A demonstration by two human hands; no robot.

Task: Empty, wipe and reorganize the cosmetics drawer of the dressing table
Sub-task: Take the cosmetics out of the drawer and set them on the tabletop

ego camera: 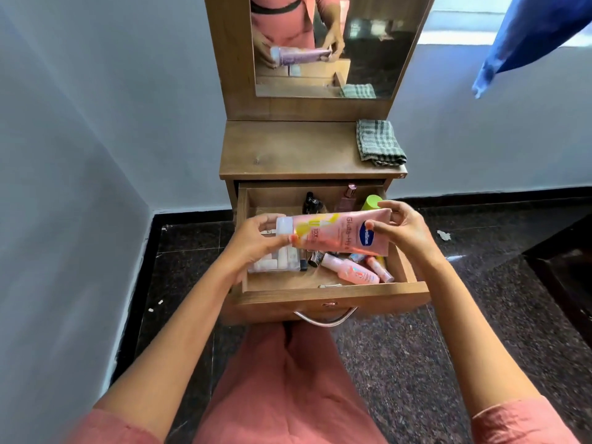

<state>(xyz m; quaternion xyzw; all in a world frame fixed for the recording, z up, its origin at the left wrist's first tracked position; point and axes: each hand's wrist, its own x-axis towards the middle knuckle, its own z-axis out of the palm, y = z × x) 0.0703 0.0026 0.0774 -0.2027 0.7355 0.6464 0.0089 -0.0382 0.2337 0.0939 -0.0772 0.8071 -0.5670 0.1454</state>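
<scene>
I hold a large pink lotion tube sideways above the open wooden drawer. My left hand grips its white cap end and my right hand pinches its flat crimped end. Below it in the drawer lie a clear box of small items, a pink bottle, a green-capped bottle, a perfume bottle and dark small items. A folded green checked cloth lies on the dressing table top at the right.
The mirror stands behind the table top and reflects my hands and the tube. A metal handle juts from the drawer front above my knees. Dark speckled floor lies on both sides; a blue cloth hangs at the upper right.
</scene>
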